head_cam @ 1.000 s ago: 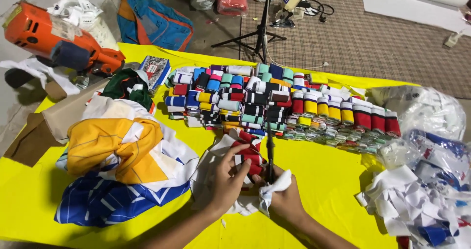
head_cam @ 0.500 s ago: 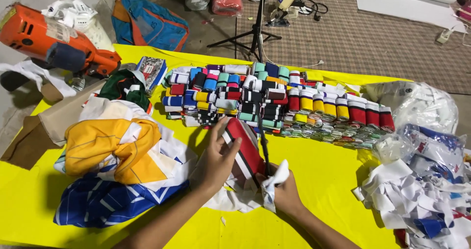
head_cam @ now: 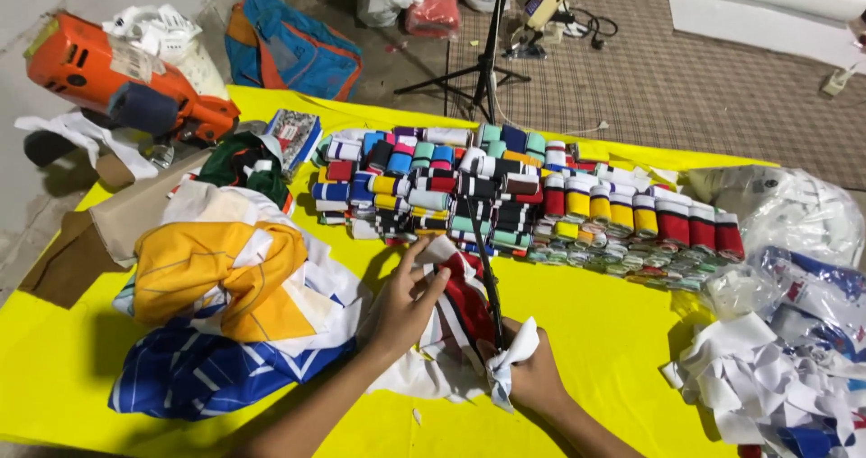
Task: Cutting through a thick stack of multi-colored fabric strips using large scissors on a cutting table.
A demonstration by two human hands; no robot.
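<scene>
My left hand pins red striped cloth on the yellow table; my right hand grips scissors, brown carpet upper right.

orange power tool, black tripod
</scene>
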